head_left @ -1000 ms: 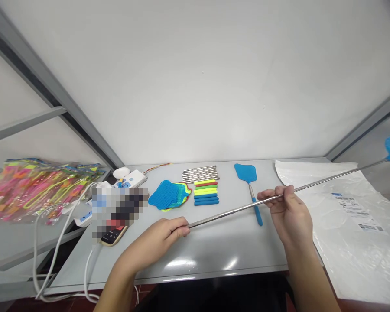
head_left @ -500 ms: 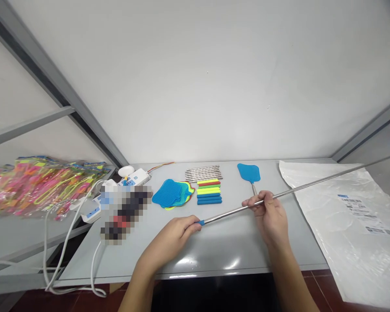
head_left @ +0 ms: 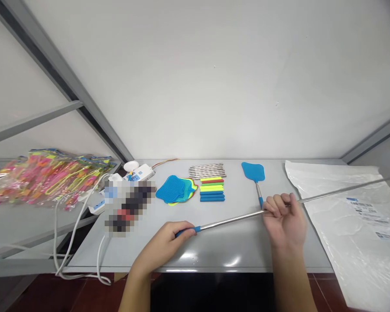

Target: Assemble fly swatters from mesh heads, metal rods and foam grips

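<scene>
One steel rod (head_left: pixel 230 220) slants from lower centre to the right edge; the left hand (head_left: pixel 169 239) grips its blue handle (head_left: pixel 198 229), the right hand (head_left: pixel 284 221) wraps the rod; an abrupt swing could knock the blue swatter (head_left: pixel 253 172) behind. More handle shows now than half a second ago.

A small workshop corner is seen. This is shown by the grey table (head_left: pixel 237 245), where metal rods (head_left: pixel 207 170), coloured tubes (head_left: pixel 212 190) and swatter heads (head_left: pixel 169 190) are sorted in groups, by many bagged goods (head_left: pixel 58 177) heaped at the left, and by metal frames (head_left: pixel 35 122).
</scene>
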The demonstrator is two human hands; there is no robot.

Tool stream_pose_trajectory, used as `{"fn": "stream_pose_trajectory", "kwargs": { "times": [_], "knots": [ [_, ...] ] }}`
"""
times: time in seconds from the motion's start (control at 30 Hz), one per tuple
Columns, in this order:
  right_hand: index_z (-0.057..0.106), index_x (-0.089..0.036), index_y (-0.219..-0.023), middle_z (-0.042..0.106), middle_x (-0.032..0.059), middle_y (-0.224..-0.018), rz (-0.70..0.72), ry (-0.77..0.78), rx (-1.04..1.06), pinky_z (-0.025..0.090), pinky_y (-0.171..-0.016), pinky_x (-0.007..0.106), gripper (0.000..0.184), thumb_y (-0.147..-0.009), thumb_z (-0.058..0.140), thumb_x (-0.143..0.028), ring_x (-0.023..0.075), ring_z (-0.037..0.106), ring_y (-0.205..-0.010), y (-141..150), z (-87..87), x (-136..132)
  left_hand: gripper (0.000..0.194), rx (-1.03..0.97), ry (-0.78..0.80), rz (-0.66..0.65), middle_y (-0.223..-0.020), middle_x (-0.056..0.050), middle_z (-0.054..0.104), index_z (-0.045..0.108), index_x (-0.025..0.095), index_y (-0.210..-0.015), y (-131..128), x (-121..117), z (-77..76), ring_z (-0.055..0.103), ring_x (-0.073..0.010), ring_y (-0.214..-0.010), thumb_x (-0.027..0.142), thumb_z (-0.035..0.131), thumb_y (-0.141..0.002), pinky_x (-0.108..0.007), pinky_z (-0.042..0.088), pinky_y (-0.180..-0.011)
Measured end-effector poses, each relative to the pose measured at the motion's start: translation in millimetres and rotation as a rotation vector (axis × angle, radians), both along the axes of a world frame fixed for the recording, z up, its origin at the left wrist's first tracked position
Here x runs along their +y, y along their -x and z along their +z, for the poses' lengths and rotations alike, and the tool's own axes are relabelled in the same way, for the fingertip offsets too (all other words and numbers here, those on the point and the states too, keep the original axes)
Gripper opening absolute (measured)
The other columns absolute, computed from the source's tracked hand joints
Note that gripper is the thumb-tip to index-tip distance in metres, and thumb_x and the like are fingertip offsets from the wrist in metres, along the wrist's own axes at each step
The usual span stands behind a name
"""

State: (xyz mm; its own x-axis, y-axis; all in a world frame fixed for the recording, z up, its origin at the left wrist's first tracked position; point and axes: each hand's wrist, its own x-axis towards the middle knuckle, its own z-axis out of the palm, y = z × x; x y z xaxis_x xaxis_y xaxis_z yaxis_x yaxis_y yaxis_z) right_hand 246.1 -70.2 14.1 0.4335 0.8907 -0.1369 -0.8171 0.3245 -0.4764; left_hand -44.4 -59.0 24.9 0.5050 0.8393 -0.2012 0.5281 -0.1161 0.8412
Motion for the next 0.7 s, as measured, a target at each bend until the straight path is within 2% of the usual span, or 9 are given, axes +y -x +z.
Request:
{"fn": "stream_pose_trajectory", "kwargs": {
  "times": [0.07,0.13,0.2,0.3,0.43,0.57,0.63,0.7],
  "knots": [
    [0.037,-0.02,-0.059,0.018,-0.0086,-0.048,0.024,0.019,0.077,0.029,-0.037,0.019,0.036,-0.093,0.044,-0.028,0.0082,0.02,-0.041,-4,0.7,4,0.03,-0.019,0.006,0.069,-0.09,0.0,0.069,0.07,0.022,-0.091,7,1,-4.7,0.06,-0.0177,-0.087,0.046,0.051,-0.091,-0.023,0.042,-0.079],
    [0.03,-0.02,-0.056,0.012,-0.0087,-0.046,0.015,0.059,0.096,0.022,-0.033,0.021,0.04,-0.093,0.043,-0.029,0.009,0.013,-0.039,-1,0.6,6,0.032,-0.028,0.012,0.144,-0.078,0.0,0.066,0.07,0.02,-0.088,11,2,-8.2,0.058,-0.0168,-0.077,0.048,0.053,-0.089,-0.024,0.042,-0.071],
    [0.029,-0.021,-0.057,0.01,-0.0091,-0.046,-0.022,0.079,0.087,0.018,-0.033,0.023,0.04,-0.093,0.044,-0.029,0.0092,0.011,-0.039,6,0.5,7,0.035,-0.033,0.019,0.195,-0.065,0.001,0.058,0.069,0.019,-0.084,15,2,-9.2,0.052,-0.0147,-0.065,0.05,0.054,-0.087,-0.023,0.04,-0.062],
    [0.028,-0.021,-0.058,0.01,-0.0097,-0.046,-0.059,0.081,0.054,0.016,-0.033,0.023,0.041,-0.095,0.044,-0.033,0.0093,0.009,-0.039,16,1.9,7,0.035,-0.057,0.037,0.216,-0.061,0.002,0.052,0.069,0.017,-0.082,19,1,-5.8,0.045,-0.0123,-0.059,0.05,0.057,-0.086,-0.022,0.036,-0.055],
    [0.027,-0.022,-0.06,0.011,-0.0107,-0.045,-0.092,0.066,-0.028,0.016,-0.032,0.021,0.044,-0.095,0.046,-0.042,0.0089,0.009,-0.038,31,7.4,5,0.034,-0.074,0.065,0.234,-0.057,0.003,0.047,0.068,0.017,-0.079,15,-1,1.5,0.04,-0.0103,-0.054,0.049,0.058,-0.084,-0.021,0.031,-0.05],
    [0.03,-0.022,-0.061,0.012,-0.0109,-0.046,-0.042,0.083,-0.081,0.019,-0.033,0.02,0.044,-0.093,0.048,-0.046,0.0081,0.01,-0.039,55,16.4,0,0.031,-0.122,0.126,0.183,-0.055,0.005,0.047,0.068,0.018,-0.083,-4,-3,3.8,0.039,-0.0096,-0.05,0.048,0.059,-0.085,-0.021,0.031,-0.048],
    [0.034,-0.021,-0.062,0.016,-0.0104,-0.048,0.005,0.079,-0.1,0.024,-0.035,0.019,0.042,-0.093,0.049,-0.045,0.0077,0.013,-0.04,66,19.8,-4,0.029,-0.16,0.141,0.175,-0.056,0.005,0.048,0.067,0.019,-0.084,-12,-4,3.6,0.039,-0.0089,-0.048,0.047,0.059,-0.085,-0.021,0.031,-0.048],
    [0.038,-0.021,-0.064,0.019,-0.0102,-0.049,0.046,0.068,-0.125,0.035,-0.041,0.019,0.038,-0.094,0.05,-0.043,0.0074,0.019,-0.041,77,20.2,-7,0.029,-0.18,0.132,0.188,-0.058,0.005,0.05,0.067,0.019,-0.082,-18,-5,3.8,0.04,-0.0083,-0.048,0.047,0.059,-0.085,-0.021,0.031,-0.048]
  ]
}}
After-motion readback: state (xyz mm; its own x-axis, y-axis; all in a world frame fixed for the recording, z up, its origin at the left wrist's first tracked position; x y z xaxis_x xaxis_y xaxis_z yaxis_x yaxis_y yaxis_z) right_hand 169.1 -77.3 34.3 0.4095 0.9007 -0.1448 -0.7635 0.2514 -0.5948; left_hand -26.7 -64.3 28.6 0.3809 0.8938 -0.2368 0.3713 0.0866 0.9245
